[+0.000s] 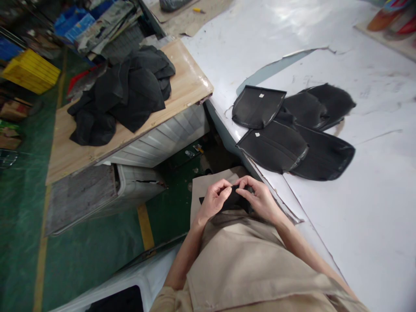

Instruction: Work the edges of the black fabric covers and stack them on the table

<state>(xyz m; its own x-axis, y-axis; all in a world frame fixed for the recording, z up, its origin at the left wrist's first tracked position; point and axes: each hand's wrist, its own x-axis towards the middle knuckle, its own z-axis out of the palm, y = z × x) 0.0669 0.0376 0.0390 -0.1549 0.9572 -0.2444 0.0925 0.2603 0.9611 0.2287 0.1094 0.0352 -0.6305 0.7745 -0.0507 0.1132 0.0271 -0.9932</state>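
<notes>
Over my lap, my left hand (218, 197) and my right hand (255, 193) pinch the upper edge of a black fabric piece (233, 200) between thumbs and fingers. The two hands are close together, with their fingertips almost meeting. The piece hangs down against my beige apron (247, 260), and its lower part is partly hidden by my hands. To the right, several black curved pieces (273, 145) lie overlapping on the white table, two of them with small pale stickers.
A wooden board (191, 73) on the left bears a heap of black cloth pieces (130, 86). The white table (357, 216) has a torn cover. A yellow crate (30, 71) stands on the green floor. Below the board is a grey-topped bin (81, 195).
</notes>
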